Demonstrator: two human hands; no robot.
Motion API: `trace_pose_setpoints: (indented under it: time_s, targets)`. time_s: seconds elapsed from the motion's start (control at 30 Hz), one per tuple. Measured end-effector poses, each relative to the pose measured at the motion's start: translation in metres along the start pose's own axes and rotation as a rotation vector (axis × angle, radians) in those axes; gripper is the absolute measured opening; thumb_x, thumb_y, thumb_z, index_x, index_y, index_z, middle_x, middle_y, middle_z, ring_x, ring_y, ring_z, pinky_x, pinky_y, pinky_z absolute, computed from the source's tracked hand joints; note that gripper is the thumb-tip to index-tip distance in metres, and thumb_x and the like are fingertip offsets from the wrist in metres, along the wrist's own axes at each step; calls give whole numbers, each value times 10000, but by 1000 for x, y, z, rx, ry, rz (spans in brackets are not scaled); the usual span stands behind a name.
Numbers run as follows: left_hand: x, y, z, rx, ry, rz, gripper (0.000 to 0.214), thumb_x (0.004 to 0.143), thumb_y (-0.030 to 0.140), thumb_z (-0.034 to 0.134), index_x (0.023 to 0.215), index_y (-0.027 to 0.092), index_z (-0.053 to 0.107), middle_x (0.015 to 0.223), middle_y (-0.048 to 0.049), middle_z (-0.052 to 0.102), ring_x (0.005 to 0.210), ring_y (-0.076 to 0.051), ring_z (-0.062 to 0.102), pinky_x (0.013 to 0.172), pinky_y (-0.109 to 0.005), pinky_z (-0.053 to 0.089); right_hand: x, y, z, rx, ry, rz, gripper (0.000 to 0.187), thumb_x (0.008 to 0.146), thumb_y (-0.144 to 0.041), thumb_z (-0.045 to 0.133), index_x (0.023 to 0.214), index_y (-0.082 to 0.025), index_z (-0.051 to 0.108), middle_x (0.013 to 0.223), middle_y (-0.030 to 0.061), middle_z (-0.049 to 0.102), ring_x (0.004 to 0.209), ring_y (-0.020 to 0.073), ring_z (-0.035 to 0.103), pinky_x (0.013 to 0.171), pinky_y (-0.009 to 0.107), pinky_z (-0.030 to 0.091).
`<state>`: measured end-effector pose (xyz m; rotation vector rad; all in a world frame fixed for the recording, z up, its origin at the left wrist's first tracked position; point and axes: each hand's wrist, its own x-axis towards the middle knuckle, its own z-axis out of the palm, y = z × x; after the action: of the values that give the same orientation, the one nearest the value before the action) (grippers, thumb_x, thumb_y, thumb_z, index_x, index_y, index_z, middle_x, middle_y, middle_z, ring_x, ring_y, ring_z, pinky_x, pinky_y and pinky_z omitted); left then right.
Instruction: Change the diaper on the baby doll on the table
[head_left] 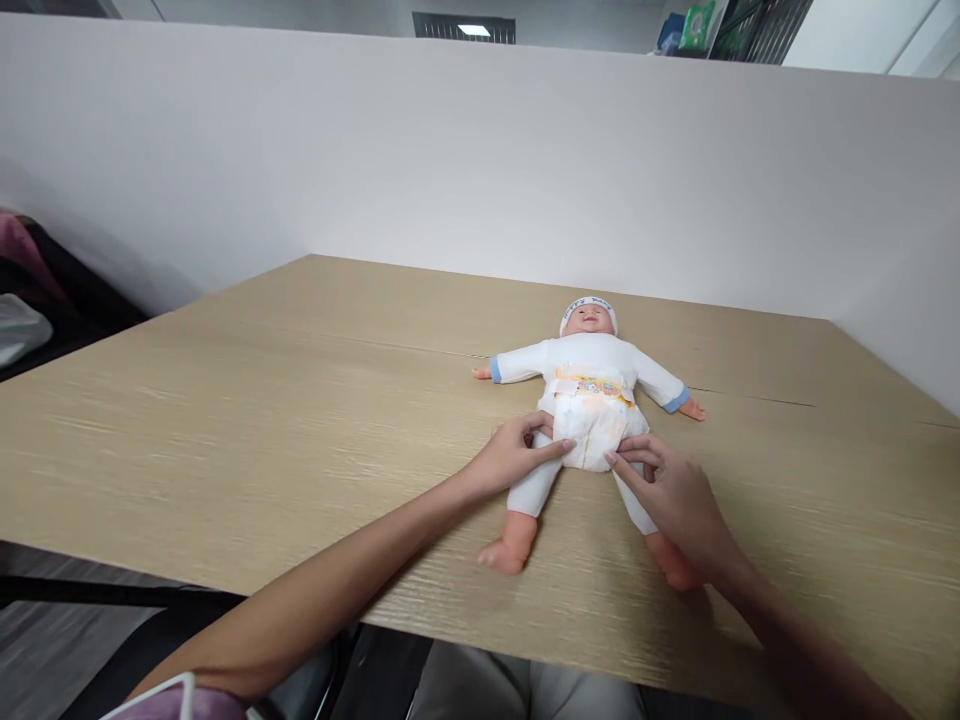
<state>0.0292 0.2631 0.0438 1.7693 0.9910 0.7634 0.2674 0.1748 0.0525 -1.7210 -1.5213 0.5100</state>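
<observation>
A baby doll [592,350] in a white outfit with blue cuffs and a white printed headband lies on its back, arms spread and feet toward me. A white diaper [592,435] with an orange printed waistband is wrapped around its hips, over the outfit. My left hand [521,455] pinches the diaper's edge at the leg opening on the left, thumb on the front. On the opposite side, my right hand [671,490] has thumb and fingers closed on the other leg edge. It partly covers the doll's leg on that side.
The doll rests on a wood-patterned table [300,420], whose near edge is just before my lap. A pale partition [450,160] stands behind the table. Dark and pink items [45,270] sit beyond the left edge, with a black chair [150,660] below.
</observation>
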Motion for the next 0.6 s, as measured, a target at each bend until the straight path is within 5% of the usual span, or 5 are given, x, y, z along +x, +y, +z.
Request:
trace_pose_setpoints:
  time_s: [0.1, 0.3, 0.5, 0.6]
  targets:
    - [3, -3, 1, -92, -20, 5, 393, 875, 577, 774, 861, 205, 649, 792, 28, 592, 714, -152, 487, 643, -271, 377, 2, -1, -4, 71, -26, 41, 354, 910, -622, 726, 894, -269, 737, 876, 50, 857, 788, 290, 798, 716, 382, 537]
    - [2, 2, 1, -67, -43, 19, 410, 896, 578, 753, 808, 202, 615, 730, 44, 517, 675, -136, 419, 634, -273, 339, -1, 0, 3, -97, -2, -149, 324, 954, -571, 674, 924, -270, 793, 915, 48, 848, 696, 256, 702, 710, 394, 514]
    - [5, -3, 5, -201, 0, 28, 419, 866, 599, 796, 895, 189, 716, 863, -17, 682, 788, -173, 561, 691, -285, 430, 0, 1, 3, -121, 37, -145, 381, 972, -594, 666, 874, -251, 801, 725, 35, 761, 608, 228, 614, 602, 352, 445]
    - [6, -7, 7, -260, 45, 17, 436, 823, 591, 849, 936, 178, 767, 931, -53, 754, 816, -186, 617, 704, -293, 461, 0, 2, 1, -211, 138, -251, 376, 1012, -560, 648, 896, -251, 828, 739, 46, 763, 637, 238, 604, 658, 372, 464]
